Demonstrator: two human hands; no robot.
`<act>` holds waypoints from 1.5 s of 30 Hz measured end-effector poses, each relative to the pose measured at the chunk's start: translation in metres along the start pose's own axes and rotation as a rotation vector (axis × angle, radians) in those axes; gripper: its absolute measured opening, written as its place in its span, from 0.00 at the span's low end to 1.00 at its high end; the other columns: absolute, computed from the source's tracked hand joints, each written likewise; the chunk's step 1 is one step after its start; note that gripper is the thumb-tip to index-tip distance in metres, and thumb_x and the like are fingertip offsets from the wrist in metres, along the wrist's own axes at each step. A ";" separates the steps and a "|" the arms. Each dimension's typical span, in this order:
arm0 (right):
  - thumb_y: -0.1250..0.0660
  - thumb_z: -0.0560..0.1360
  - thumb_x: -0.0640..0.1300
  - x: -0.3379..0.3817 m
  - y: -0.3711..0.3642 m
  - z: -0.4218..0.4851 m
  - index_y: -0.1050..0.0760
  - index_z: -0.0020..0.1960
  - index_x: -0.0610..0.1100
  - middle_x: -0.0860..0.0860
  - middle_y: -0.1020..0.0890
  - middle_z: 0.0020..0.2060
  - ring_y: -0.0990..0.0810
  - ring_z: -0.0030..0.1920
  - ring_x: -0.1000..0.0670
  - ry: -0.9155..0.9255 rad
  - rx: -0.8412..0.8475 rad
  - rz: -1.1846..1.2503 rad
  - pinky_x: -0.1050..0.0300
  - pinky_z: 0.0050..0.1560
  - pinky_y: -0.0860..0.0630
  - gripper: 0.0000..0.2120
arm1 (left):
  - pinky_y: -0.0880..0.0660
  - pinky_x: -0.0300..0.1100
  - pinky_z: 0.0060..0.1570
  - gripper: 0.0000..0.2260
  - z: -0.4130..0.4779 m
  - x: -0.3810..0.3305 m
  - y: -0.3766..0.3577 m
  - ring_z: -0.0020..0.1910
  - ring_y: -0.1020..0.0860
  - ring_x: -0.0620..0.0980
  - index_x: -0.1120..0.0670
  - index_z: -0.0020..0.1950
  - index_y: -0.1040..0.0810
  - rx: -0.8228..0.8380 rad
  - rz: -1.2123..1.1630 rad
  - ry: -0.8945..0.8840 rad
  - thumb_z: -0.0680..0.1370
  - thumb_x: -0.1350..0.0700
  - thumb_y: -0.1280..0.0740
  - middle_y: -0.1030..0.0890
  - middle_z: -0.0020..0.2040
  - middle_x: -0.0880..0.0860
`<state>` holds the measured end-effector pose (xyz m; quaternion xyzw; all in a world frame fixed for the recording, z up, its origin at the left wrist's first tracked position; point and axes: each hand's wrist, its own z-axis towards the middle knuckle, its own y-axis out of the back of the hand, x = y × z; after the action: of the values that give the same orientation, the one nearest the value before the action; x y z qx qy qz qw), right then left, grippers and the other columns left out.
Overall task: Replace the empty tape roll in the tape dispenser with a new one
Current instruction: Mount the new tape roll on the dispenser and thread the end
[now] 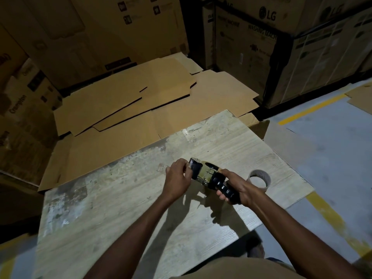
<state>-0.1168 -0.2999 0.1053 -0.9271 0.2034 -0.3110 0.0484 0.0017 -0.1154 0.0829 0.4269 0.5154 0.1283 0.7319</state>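
The tape dispenser [209, 176] is being held just above the tabletop [124, 198], its black handle clamped in the right hand [237, 188]. The left hand [178, 178] is pinching at its front end, fingers closed there. An empty tape roll [259, 180] is lying on the tabletop just beyond the right hand. Flattened cardboard [141, 101] is lying behind.

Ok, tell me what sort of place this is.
Most likely a warehouse or appliance storeroom. Stacked LG washing machine cartons line the back, flattened cardboard sheets lie piled behind the worn wooden table, and yellow lane lines mark the grey floor.
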 end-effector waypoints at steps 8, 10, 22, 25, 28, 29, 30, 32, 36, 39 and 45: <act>0.46 0.85 0.60 0.001 -0.004 0.001 0.24 0.51 0.37 0.43 0.22 0.29 0.24 0.22 0.49 -0.011 -0.012 -0.001 0.63 0.21 0.32 0.27 | 0.35 0.42 0.49 0.04 -0.011 0.005 -0.020 0.43 0.30 0.47 0.54 0.53 0.25 -0.185 -0.026 -0.156 0.83 0.62 0.36 0.26 0.46 0.46; 0.46 0.85 0.60 0.001 -0.004 0.001 0.24 0.49 0.36 0.43 0.22 0.29 0.25 0.21 0.49 -0.014 -0.003 -0.006 0.63 0.21 0.32 0.28 | 0.33 0.40 0.48 0.06 -0.012 0.007 -0.020 0.45 0.30 0.46 0.54 0.56 0.25 -0.191 -0.035 -0.180 0.82 0.64 0.36 0.26 0.48 0.46; 0.45 0.84 0.62 0.007 -0.003 0.004 0.23 0.47 0.37 0.44 0.22 0.29 0.24 0.23 0.49 -0.028 -0.007 -0.034 0.62 0.22 0.32 0.29 | 0.32 0.47 0.52 0.17 -0.007 0.025 -0.014 0.55 0.25 0.51 0.56 0.59 0.20 -0.206 0.146 -0.359 0.74 0.70 0.31 0.20 0.54 0.52; 0.44 0.84 0.63 0.007 -0.001 0.004 0.23 0.47 0.37 0.44 0.22 0.30 0.24 0.24 0.49 -0.026 -0.004 -0.025 0.62 0.22 0.31 0.29 | 0.32 0.51 0.59 0.14 -0.011 0.026 -0.015 0.61 0.24 0.53 0.57 0.60 0.17 -0.239 0.227 -0.448 0.76 0.61 0.32 0.17 0.56 0.52; 0.44 0.84 0.63 0.006 0.001 0.003 0.23 0.47 0.37 0.44 0.21 0.30 0.24 0.24 0.50 -0.017 -0.001 -0.031 0.61 0.23 0.30 0.29 | 0.33 0.51 0.60 0.09 -0.013 0.024 -0.018 0.63 0.24 0.54 0.56 0.57 0.15 -0.324 0.218 -0.452 0.78 0.58 0.29 0.17 0.56 0.52; 0.44 0.84 0.63 0.006 0.001 0.003 0.23 0.47 0.37 0.44 0.21 0.30 0.24 0.24 0.50 -0.017 0.000 -0.036 0.61 0.23 0.30 0.29 | 0.33 0.51 0.59 0.07 -0.011 0.024 -0.020 0.62 0.24 0.53 0.56 0.55 0.15 -0.344 0.196 -0.429 0.78 0.58 0.26 0.17 0.55 0.52; 0.44 0.84 0.63 0.006 0.001 0.003 0.23 0.47 0.37 0.44 0.21 0.30 0.24 0.24 0.50 -0.019 0.001 -0.040 0.61 0.23 0.30 0.29 | 0.32 0.51 0.58 0.07 -0.009 0.025 -0.021 0.62 0.24 0.53 0.56 0.54 0.15 -0.353 0.173 -0.401 0.77 0.58 0.25 0.16 0.54 0.52; 0.44 0.84 0.63 0.005 0.000 0.003 0.23 0.46 0.37 0.44 0.22 0.30 0.24 0.23 0.49 -0.025 0.003 -0.037 0.62 0.22 0.31 0.29 | 0.31 0.51 0.58 0.07 -0.006 0.025 -0.024 0.60 0.22 0.53 0.57 0.53 0.15 -0.353 0.127 -0.364 0.76 0.60 0.23 0.16 0.53 0.52; 0.44 0.84 0.62 0.004 0.000 0.003 0.23 0.47 0.36 0.44 0.22 0.29 0.25 0.23 0.49 -0.027 0.004 -0.031 0.62 0.21 0.31 0.29 | 0.32 0.48 0.58 0.05 -0.008 0.019 -0.027 0.57 0.22 0.50 0.56 0.50 0.15 -0.365 0.000 -0.300 0.75 0.62 0.23 0.16 0.49 0.49; 0.45 0.84 0.62 0.003 0.001 0.002 0.23 0.49 0.35 0.43 0.22 0.29 0.25 0.22 0.49 -0.016 0.001 -0.029 0.62 0.21 0.31 0.29 | 0.33 0.44 0.59 0.05 -0.012 0.013 -0.032 0.54 0.21 0.47 0.55 0.49 0.14 -0.389 -0.130 -0.186 0.75 0.62 0.23 0.15 0.48 0.47; 0.45 0.84 0.62 0.002 0.001 0.003 0.23 0.55 0.35 0.43 0.22 0.30 0.24 0.23 0.49 -0.011 -0.001 -0.043 0.62 0.21 0.31 0.29 | 0.35 0.38 0.61 0.06 -0.012 0.006 -0.035 0.51 0.20 0.44 0.53 0.48 0.13 -0.412 -0.243 -0.088 0.74 0.63 0.23 0.14 0.47 0.45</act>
<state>-0.1139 -0.3019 0.1044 -0.9330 0.1833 -0.3068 0.0423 -0.0152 -0.1264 0.0510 0.2088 0.4933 0.1230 0.8354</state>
